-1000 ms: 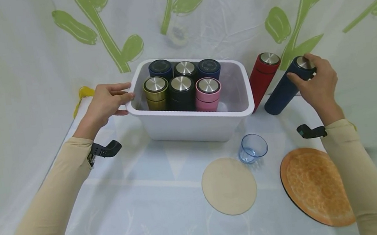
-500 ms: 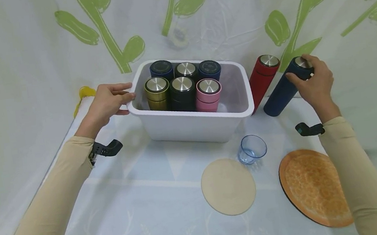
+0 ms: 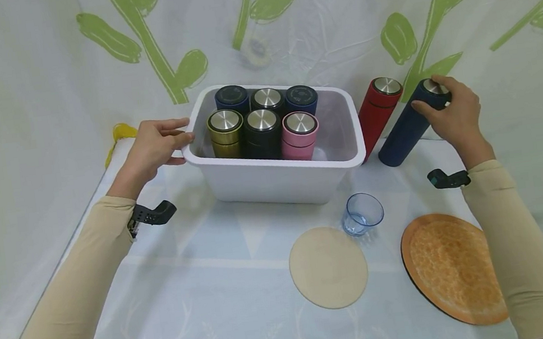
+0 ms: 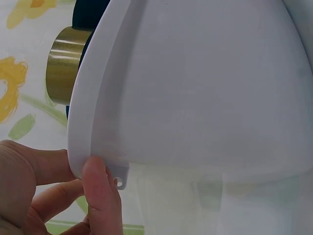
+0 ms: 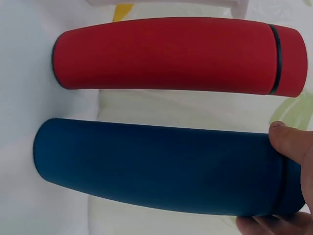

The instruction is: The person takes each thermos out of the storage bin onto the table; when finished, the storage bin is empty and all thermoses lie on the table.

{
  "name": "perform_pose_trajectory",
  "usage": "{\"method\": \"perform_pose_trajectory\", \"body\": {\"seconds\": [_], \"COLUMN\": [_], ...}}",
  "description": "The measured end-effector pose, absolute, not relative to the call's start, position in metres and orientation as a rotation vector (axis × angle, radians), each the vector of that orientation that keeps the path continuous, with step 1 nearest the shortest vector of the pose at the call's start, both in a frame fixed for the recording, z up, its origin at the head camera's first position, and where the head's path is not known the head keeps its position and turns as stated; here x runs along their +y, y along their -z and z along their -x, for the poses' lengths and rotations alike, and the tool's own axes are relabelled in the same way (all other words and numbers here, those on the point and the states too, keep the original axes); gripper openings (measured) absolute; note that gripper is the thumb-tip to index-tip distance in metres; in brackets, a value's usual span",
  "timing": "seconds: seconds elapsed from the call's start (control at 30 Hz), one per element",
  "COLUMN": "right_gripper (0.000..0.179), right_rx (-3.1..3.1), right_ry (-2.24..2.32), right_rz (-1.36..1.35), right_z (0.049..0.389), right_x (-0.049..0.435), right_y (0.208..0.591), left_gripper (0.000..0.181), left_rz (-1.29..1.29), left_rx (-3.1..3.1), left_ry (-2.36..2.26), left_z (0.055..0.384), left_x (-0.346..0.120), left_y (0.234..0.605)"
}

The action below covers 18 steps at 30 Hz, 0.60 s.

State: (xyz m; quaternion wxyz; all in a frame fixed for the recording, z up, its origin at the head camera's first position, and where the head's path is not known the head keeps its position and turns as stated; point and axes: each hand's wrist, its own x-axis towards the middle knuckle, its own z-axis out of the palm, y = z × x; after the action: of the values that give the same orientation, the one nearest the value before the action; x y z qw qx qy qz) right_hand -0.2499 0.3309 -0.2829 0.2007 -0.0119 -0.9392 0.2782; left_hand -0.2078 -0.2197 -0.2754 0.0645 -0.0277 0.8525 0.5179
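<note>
My left hand [image 3: 157,147] pinches the left end of a white plastic bin [image 3: 273,183]; in the left wrist view thumb and fingers are on either side of its rim [image 4: 93,98]. Inside the bin several thermos flasks stand upright, among them a gold one [image 3: 225,135], a black one [image 3: 262,136] and a pink one [image 3: 300,137]. At the right, my right hand [image 3: 458,112] grips a dark blue thermos flask [image 3: 406,127] around its steel-topped lid end. The flask's base appears to touch the table. A red thermos flask [image 5: 166,56] stands between it and the bin.
In front of the bin is a small blue drinking glass [image 3: 362,215], close to a round beige mat [image 3: 328,267]. A round orange-brown mat [image 3: 451,269] lies partly under my right forearm. Behind the bin hangs a leaf-patterned sheet [image 3: 325,27].
</note>
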Motion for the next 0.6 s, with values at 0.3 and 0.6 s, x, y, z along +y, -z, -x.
{"method": "perform_pose_trajectory", "body": {"seconds": [0.3,0.6], "right_gripper": [0.068,0.08], "right_rx": [-2.576,-2.613], "right_ry": [-0.827,-0.855], "right_rz": [0.049,0.061], "right_z": [0.2501,0.2488], "right_x": [0.3341,0.3327], "right_y": [0.288,0.2819], "left_gripper": [0.052,0.053], "left_rz": [0.08,0.094], "left_rx": [2.576,2.568], "left_ry": [-1.563,-1.561], "left_z": [0.209,0.2083], "left_x": [-0.2186,-0.2205], "left_y": [0.2757,0.2756]}}
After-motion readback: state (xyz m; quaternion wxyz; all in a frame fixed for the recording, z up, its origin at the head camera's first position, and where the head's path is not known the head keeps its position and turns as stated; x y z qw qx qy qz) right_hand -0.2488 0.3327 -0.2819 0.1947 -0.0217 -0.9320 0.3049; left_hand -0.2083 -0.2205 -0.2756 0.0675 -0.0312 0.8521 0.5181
